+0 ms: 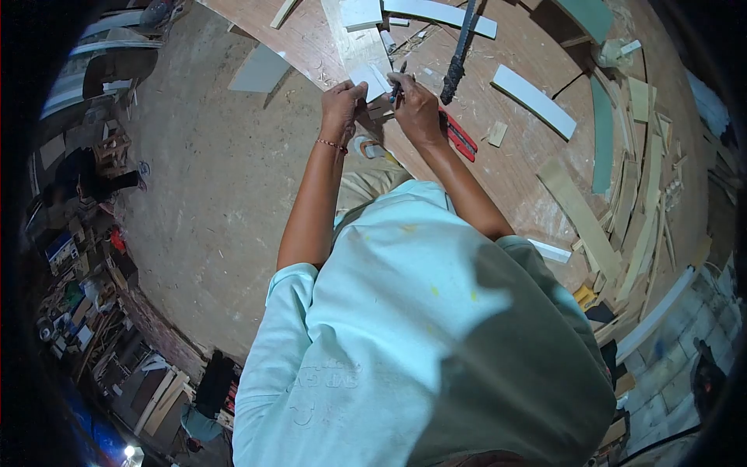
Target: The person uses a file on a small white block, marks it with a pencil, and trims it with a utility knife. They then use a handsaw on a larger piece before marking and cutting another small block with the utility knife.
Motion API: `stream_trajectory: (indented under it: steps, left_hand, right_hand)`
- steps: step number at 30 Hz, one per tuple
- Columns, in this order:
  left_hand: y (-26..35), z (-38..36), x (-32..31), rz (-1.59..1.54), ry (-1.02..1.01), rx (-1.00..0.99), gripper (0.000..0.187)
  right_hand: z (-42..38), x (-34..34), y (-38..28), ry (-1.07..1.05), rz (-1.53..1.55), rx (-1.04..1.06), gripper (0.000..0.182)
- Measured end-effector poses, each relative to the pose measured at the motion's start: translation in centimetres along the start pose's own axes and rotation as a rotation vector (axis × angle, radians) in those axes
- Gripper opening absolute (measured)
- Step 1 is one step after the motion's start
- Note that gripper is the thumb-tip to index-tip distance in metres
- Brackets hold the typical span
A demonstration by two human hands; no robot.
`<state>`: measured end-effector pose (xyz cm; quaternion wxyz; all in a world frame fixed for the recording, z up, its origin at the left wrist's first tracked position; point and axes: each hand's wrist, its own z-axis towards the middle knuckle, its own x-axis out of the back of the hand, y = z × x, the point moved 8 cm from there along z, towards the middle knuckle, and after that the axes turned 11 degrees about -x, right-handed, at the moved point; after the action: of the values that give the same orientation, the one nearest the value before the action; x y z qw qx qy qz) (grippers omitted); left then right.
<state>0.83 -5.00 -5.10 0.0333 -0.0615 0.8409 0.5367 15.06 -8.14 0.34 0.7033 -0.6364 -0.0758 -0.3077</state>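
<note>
Beside our right hand (pixel 418 109), a red tool (pixel 461 138) is lying. That hand is pinching a dark stick (pixel 401 75), our left hand (pixel 340 107) a white piece (pixel 366 79).

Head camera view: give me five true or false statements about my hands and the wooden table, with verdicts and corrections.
1. The left hand holds a small, flat white piece. True.
2. The right hand holds nothing. False: it holds a slim, dark, pen-like tool.
3. A long red object lies on the brown wooden table. True.
4. A thin reddish bracelet circles the right wrist. False: it is on the left wrist.
5. A gently curved white strip lies on the floor. False: it lies on the table.
</note>
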Motion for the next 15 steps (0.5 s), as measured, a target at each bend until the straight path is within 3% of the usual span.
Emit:
stream_trajectory:
  steps: [9, 11, 12, 14, 15]
  left_hand:
    - [-0.3, 0.1, 0.3, 0.041, -0.057, 0.032, 0.016]
    - [-0.5, 0.3, 0.2, 0.130, -0.068, 0.027, 0.012]
    - [0.4, -0.4, -1.1, 0.012, -0.081, 0.029, 0.011]
    - [-0.6, 1.0, 0.4, 0.211, -0.154, -0.120, 0.010]
    - [-0.9, 1.0, 0.8, 0.157, -0.073, -0.013, 0.012]
  right_hand:
    - [-0.2, -0.2, -0.2, -0.023, -0.014, 0.007, 0.028]
    - [-0.1, -0.2, 0.2, -0.058, -0.155, -0.066, 0.028]
    - [-0.1, -0.5, 0.7, -0.043, -0.152, -0.013, 0.028]
    - [-0.1, -0.3, 0.9, -0.105, -0.105, -0.098, 0.028]
    - [0.2, -0.8, 0.5, -0.053, -0.041, -0.059, 0.029]
